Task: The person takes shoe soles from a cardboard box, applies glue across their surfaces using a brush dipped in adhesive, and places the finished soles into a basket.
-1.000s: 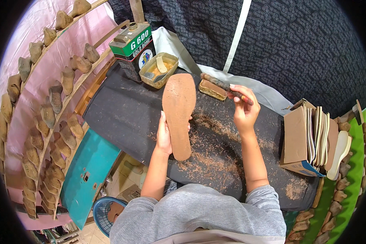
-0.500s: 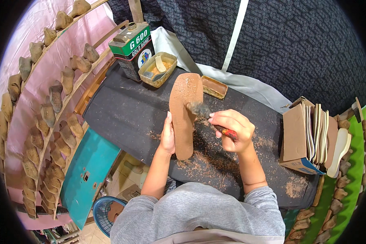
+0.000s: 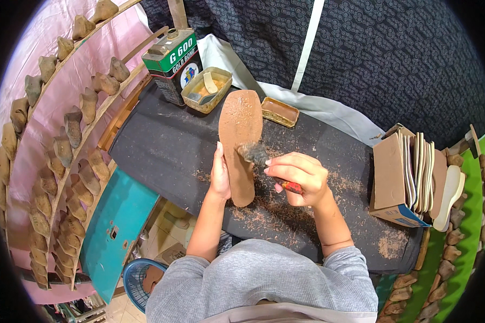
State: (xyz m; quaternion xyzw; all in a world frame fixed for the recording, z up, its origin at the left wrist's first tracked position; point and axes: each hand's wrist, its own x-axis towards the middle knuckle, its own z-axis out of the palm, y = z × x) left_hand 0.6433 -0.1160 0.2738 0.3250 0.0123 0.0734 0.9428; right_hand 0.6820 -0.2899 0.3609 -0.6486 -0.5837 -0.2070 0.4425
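Note:
A brown shoe sole (image 3: pixel 241 118) stands lengthwise in front of me, its wide toe part pointing away and looking wet and shiny. My left hand (image 3: pixel 219 175) grips its left edge near the narrower heel half; the fingers beneath are hidden. In my right hand (image 3: pixel 300 177) is a brush (image 3: pixel 256 154) with a red and black handle, pinched between thumb and fingers. Its dark, clotted bristles touch the middle of the sole. Beyond the sole sit a tub of yellowish glue (image 3: pixel 208 90) with a spatula in it and a small shallow tray (image 3: pixel 280 112).
A green and black metal can (image 3: pixel 172 65) stands at the back left of the dark-covered table (image 3: pixel 161 140). Brown shavings litter the cloth. At the right, a cardboard box (image 3: pixel 392 177) holds upright insoles. Racks of wooden shoe lasts (image 3: pixel 73 126) line the left side; a blue basket (image 3: pixel 140 282) is below.
My right hand and the brush have moved left and a little nearer, down the sole. The sole, in my left hand, has shifted slightly left and away.

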